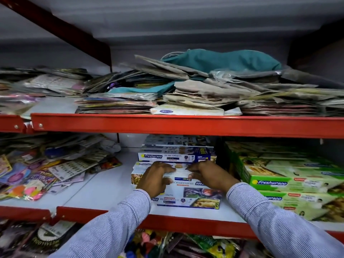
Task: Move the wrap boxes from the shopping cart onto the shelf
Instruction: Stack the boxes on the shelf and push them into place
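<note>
Blue-and-white Freshwrapp wrap boxes [175, 156] are stacked in the middle of the white shelf [104, 190] with the red front edge. In front of that stack lie more blue-and-white boxes [188, 199]. My left hand [155, 178] and my right hand [210, 174] rest side by side on top of the front box pile, fingers curled over a white box [181, 171]. Both striped sleeves reach in from below. The shopping cart is out of view.
Green Freshwrapp boxes [283, 181] fill the shelf's right side. Colourful party packets [42, 170] are piled on the left. The upper shelf [167, 125] carries paper bags, flat packets and a teal cloth bag [223, 59]. Below the red edge lie more packets [167, 244].
</note>
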Available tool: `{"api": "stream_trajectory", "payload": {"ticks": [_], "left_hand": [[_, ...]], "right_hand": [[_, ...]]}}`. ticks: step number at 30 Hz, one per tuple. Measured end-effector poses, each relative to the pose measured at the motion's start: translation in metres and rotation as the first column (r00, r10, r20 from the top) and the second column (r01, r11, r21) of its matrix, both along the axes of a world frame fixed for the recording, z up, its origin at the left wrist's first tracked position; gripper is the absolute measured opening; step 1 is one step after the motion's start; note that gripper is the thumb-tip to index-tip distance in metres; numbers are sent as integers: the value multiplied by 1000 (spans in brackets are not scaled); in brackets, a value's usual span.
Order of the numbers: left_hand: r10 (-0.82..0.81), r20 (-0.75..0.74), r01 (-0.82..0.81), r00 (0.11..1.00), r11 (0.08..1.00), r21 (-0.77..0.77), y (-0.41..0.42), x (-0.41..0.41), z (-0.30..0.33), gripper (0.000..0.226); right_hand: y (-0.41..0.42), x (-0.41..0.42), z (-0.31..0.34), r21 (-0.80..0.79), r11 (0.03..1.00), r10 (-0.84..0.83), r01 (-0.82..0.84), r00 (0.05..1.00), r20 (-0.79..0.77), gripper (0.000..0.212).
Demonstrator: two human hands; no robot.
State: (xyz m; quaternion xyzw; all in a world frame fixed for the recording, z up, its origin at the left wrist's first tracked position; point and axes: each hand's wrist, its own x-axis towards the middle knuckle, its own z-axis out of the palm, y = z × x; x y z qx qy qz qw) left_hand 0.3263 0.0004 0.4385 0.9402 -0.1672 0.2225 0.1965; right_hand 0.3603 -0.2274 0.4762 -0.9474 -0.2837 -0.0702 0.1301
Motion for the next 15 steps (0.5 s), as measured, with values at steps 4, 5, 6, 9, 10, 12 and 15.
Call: {"api": "stream_trajectory", "payload": {"ticks": [4, 5, 6, 9, 10, 12, 15], "left_hand": [[24, 15, -23, 1000, 999, -39, -1, -3, -6, 38], [28, 15, -27, 1000, 999, -35, -2, -3, -6, 38], [35, 16, -35, 999, 999, -7, -4, -3, -6, 39], [95, 39, -100, 995, 980, 173, -7, -13, -8, 45], [118, 63, -130, 991, 964, 230, -7, -18, -11, 48], [147, 142, -183, 979, 939, 292, -5, -33, -20, 57], [162, 235, -226, 958, 935, 275, -3, -69, -36, 68]], "right_hand": [[1, -1, -2, 5, 1000, -13, 13, 1000, -9, 42], [1, -2, -3, 11, 1000, -20, 20, 1000, -11, 42], [1, -1, -4, 17, 999, -27, 27, 1000, -12, 41], [2, -7, -5, -15, 999, -47, 47, 999, -6, 42], [2, -10, -7, -56, 997, -53, 54, 998, 18, 43], [2, -22, -12, -149, 987, -43, 59, 993, 113, 50], [0, -55, -26, -51, 995, -69, 90, 948, 311, 61]]}}
